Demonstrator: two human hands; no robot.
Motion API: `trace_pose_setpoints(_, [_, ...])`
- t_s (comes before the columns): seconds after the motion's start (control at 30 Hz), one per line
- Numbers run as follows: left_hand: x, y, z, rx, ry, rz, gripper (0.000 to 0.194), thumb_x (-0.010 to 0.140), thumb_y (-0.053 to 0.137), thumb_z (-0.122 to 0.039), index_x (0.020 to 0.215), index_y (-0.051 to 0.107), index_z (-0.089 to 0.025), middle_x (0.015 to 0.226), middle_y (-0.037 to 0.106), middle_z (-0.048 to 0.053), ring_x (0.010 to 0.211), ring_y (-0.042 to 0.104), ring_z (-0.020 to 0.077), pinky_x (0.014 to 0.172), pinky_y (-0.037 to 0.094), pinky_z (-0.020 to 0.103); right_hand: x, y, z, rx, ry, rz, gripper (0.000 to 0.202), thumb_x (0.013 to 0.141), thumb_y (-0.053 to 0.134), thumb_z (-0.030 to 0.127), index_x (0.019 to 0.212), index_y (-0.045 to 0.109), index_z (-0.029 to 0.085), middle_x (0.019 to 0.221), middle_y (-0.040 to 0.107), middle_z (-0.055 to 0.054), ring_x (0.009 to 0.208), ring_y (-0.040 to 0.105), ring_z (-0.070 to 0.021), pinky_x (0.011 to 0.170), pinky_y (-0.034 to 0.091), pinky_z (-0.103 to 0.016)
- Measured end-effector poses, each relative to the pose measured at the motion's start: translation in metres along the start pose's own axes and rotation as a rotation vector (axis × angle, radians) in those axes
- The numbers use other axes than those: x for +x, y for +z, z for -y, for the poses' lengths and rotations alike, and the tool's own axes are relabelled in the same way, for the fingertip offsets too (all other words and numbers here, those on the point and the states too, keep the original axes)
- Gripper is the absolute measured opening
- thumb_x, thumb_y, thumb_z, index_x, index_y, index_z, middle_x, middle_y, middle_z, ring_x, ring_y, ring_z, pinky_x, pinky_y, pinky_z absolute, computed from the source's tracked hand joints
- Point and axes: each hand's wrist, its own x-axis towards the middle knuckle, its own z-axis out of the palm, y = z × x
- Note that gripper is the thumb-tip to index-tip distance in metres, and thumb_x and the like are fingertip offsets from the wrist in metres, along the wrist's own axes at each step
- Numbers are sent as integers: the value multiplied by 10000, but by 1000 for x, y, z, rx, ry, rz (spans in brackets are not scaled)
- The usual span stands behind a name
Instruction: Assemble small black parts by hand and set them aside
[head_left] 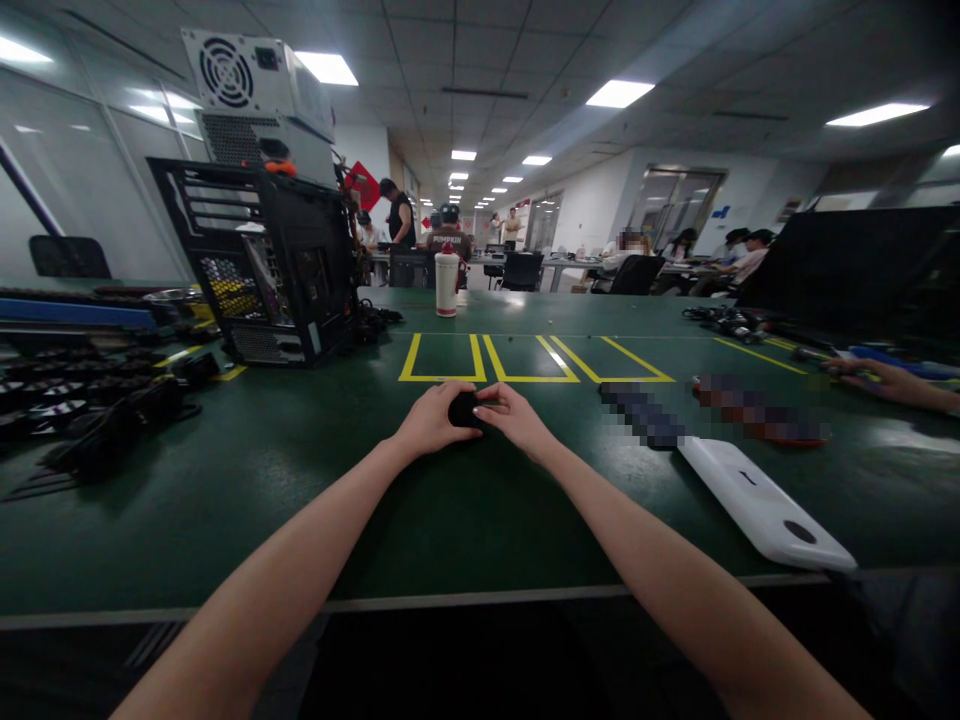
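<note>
A small black object point(465, 408), rounded in outline, is between my two hands just in front of the yellow tape marks. Its exact kind is too dark to make out. My left hand point(435, 415) curls around its left side, thumb in front and fingers behind. From the right, my right hand point(514, 415) pinches at the object's edge with thumb and fingertips. Both forearms reach in over the near edge of the green table point(465, 530). The object's underside and part of its sides are hidden by my fingers.
Yellow tape frames point(491, 378) lie beyond my hands, with a white tumbler point(446, 285) behind them. A black computer case point(262, 260) carries power supplies point(259, 90). Cables point(120, 420) lie left. A white device point(765, 505) and another person's hand point(874, 380) are right.
</note>
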Motion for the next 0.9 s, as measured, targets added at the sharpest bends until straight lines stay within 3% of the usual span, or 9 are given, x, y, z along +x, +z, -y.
trace_pose_setpoints(0.2, [-1,-2,-2,-13,10,9,572,602,663,-372,1107,432,-237,1116,522,55,1021,500,235,874,398,419,0,-2,3,-17,19,67,328,658,607,193,971,512,171,1002,553,-51,913,557,-151,879,404,-376])
trace_pose_setpoints(0.33, [-1,-4,-5,-14,-5,14,571,599,668,-344,1110,433,-244,1117,522,52,1024,498,239,871,399,423,-3,0,4,-22,-10,49,314,621,643,185,907,513,176,979,555,-34,915,557,-155,874,412,-371])
trace_pose_setpoints(0.47, [-1,-3,-4,-1,-17,12,584,588,674,-365,1106,437,-234,1124,520,56,1028,495,244,876,396,425,-3,1,4,-15,5,15,224,664,606,226,856,503,173,926,555,-22,842,577,-141,834,434,-365])
trace_pose_setpoints(0.67, [-1,-3,-3,-4,-12,13,582,590,673,-363,1106,436,-234,1127,521,54,1028,497,241,870,400,414,-1,0,4,-40,30,22,300,665,612,207,945,510,177,1002,550,-48,891,560,-148,863,418,-380])
trace_pose_setpoints(0.9, [-1,-1,-3,-2,12,-9,568,596,667,-354,1099,434,-232,1111,528,49,1022,500,228,876,401,399,-3,-2,3,-73,-18,41,311,610,660,222,873,498,185,933,545,-25,934,528,-159,858,428,-376])
